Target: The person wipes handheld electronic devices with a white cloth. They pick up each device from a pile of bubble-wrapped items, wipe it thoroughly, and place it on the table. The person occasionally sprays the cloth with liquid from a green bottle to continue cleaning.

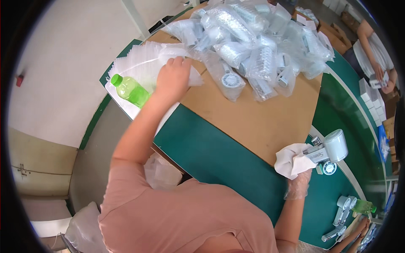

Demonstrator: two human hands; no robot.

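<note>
My left hand (174, 80) reaches over a fanned stack of clear plastic bags (137, 59). Its fingers curl down on a bag at the stack's right end, their tips hidden. In a thin clear glove, my right hand (298, 179) grips a white cloth (294, 160) together with a pale handheld fan (336, 145) with a drum-shaped head, raised over the table's right part. Just below that head shows a small round fan face (329, 168); whether it belongs to another device is unclear. A green-capped bottle of green liquid (131, 90) lies beside my left wrist.
Bagged devices (249, 46) are heaped on a cardboard sheet (257, 122) over the green table (211, 145). More handheld fans (341, 211) and another green bottle (364, 206) stand lower right, near another person's hands (358, 232). A co-worker (375, 59) at upper right holds a small pale item.
</note>
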